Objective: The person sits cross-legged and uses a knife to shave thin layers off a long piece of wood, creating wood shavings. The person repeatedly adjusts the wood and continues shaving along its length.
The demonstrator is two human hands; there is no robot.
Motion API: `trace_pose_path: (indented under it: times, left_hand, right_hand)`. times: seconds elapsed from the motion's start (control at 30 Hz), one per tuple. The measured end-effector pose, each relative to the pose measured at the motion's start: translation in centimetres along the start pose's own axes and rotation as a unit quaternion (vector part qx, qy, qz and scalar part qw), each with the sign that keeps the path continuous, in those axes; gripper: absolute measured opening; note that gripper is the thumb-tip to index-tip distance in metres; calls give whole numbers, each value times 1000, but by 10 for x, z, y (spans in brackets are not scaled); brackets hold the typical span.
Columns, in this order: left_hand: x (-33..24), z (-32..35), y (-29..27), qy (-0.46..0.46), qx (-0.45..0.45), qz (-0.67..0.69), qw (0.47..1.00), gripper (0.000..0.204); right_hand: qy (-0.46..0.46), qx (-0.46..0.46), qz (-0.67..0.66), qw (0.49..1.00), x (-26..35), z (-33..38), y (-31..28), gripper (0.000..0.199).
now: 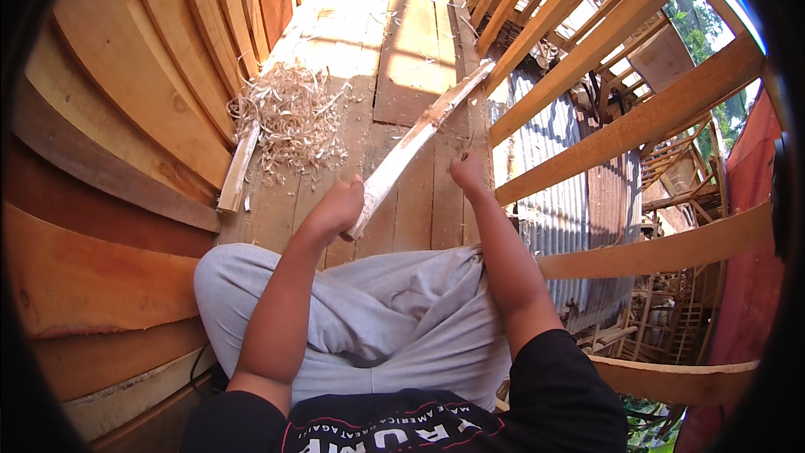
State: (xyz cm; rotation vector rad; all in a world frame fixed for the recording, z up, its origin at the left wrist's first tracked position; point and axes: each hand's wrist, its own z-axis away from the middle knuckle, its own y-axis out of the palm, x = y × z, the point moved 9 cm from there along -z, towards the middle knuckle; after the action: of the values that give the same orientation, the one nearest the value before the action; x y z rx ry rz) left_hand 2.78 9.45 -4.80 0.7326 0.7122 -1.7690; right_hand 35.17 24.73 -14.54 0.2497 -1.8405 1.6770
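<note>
A long, pale wooden stick (404, 157) with brown patches of bark slants across the plank floor, its far end near the railing. My left hand (340, 206) is closed round it close to its near end. To the right of the stick, apart from it, my right hand (469, 171) is closed in a fist. Something thin and dark sticks up from that fist, too small to name. A heap of curled wood shavings (298, 122) lies to the left beyond my left hand, with a short piece of wood (241, 169) beside it.
I sit cross-legged on the plank floor (419, 222). Upright boards (126, 92) form a wall on the left. Wooden railing slats (637, 126) line the right side. Corrugated metal sheeting (562, 193) lies below, beyond them. Loose shavings are scattered farther along the floor.
</note>
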Motion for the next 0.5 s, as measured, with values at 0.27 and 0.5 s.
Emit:
trace_pose_path:
  times: [0.27, 0.5]
  left_hand:
    - [3, 11, 0, -18, -12, -1, 1000, 62]
    - [-6, 7, 5, 16, -21, 13, 1000, 59]
  right_hand:
    - [-208, 208, -5, 956, 84, 36, 58, 35]
    - [-102, 12, -115, 988, 70, -11, 16, 35]
